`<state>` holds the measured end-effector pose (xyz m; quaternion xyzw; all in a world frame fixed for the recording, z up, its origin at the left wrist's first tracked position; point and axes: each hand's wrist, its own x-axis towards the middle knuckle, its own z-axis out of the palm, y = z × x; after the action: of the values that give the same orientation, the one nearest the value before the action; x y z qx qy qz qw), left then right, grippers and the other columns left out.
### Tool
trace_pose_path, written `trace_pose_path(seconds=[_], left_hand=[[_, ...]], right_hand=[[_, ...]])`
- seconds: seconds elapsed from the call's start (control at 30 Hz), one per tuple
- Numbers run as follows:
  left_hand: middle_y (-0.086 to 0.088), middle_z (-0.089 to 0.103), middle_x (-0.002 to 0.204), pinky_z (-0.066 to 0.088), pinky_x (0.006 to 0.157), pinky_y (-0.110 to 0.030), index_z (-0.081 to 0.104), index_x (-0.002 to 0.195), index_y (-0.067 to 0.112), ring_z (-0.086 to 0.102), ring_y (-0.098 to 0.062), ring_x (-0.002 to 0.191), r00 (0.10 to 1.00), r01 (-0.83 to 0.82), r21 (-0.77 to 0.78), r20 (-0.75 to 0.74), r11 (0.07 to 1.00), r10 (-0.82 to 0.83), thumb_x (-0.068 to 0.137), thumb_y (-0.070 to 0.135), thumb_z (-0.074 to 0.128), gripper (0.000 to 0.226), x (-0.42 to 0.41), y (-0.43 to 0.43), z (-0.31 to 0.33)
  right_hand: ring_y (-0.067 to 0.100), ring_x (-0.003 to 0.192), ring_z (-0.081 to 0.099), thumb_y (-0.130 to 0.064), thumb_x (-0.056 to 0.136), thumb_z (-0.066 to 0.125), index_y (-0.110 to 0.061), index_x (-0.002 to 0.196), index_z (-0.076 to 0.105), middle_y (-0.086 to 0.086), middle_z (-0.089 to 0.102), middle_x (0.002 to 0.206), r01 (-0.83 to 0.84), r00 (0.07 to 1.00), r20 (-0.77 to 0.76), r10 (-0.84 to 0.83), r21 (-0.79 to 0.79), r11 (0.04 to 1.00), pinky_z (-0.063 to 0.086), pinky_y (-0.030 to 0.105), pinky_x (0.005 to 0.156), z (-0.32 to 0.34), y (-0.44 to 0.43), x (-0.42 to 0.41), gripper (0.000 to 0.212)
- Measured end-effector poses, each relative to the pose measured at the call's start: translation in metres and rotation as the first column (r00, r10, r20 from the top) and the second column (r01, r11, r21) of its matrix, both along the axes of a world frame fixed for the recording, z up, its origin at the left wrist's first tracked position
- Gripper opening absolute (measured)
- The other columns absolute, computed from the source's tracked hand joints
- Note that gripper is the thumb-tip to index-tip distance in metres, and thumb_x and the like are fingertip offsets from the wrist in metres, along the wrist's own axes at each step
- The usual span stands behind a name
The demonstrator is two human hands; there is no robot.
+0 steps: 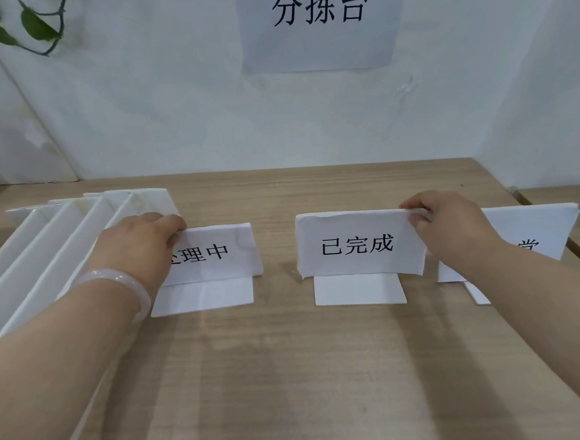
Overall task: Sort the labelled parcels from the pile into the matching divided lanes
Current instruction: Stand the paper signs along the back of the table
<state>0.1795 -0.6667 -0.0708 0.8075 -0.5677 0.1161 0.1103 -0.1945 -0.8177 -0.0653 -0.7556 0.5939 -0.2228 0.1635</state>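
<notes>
Fingers (174,228) of our left hand (136,251) are pinched on the top corner of the left card (215,256), on its 9 o'clock side. Our right hand (453,225) pinches the top corner of the middle card (355,244), on its 3 o'clock side. Both pinches are closed on paper, with nothing else in them.

Each card stands up on the table (292,374), with a flat paper foot lying toward 6 o'clock. A third card (536,226) stands at 3 o'clock, partly hidden behind our right arm. The white lanes (60,242) lie at 9 o'clock, just beside our left hand. We see no parcels, so we cannot say where the pile is.

We think the job right now is to make the two cards stand straight. To do it well, we hold the corners softly, because thin paper bends and creases fast. The middle card already looks a bit wavy along its top. We keep each foot flat on the table so its card does not tip over. We leave a gap between the cards so they do not bump. We keep the words facing us so that we can read them when we sort. When we let go, we do it one hand at a time and watch for a wobble.
</notes>
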Motion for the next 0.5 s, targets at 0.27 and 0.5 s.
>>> trace_pose_path(seconds=[0.27, 0.5], left_hand=[[-0.008, 0.065, 0.113, 0.041, 0.079, -0.039, 0.064, 0.121, 0.018, 0.056, -0.036, 0.104, 0.997, -0.047, 0.04, -0.061, 0.998, 0.049, 0.098, 0.013, 0.045, 0.03, 0.002, 0.002, 0.0], [0.002, 0.041, 0.153, 0.028, 0.113, -0.04, 0.038, 0.149, 0.03, 0.034, -0.025, 0.14, 0.995, -0.015, 0.148, -0.094, 0.989, 0.029, 0.095, 0.031, 0.059, 0.059, -0.005, 0.027, 0.008]], right_hand=[[0.023, 0.13, 0.044, -0.02, 0.095, 0.055, -0.025, 0.13, 0.06, 0.002, 0.055, 0.136, -0.05, 0.998, -0.043, 0.047, -0.072, 0.996, 0.035, 0.034, 0.104, 0.005, 0.015, -0.001, 0.035], [0.021, 0.14, 0.031, -0.035, 0.094, 0.055, -0.031, 0.146, 0.04, -0.005, 0.042, 0.149, -0.139, 0.98, -0.155, 0.123, -0.093, 0.986, 0.028, 0.039, 0.115, 0.003, 0.051, -0.011, 0.054]])
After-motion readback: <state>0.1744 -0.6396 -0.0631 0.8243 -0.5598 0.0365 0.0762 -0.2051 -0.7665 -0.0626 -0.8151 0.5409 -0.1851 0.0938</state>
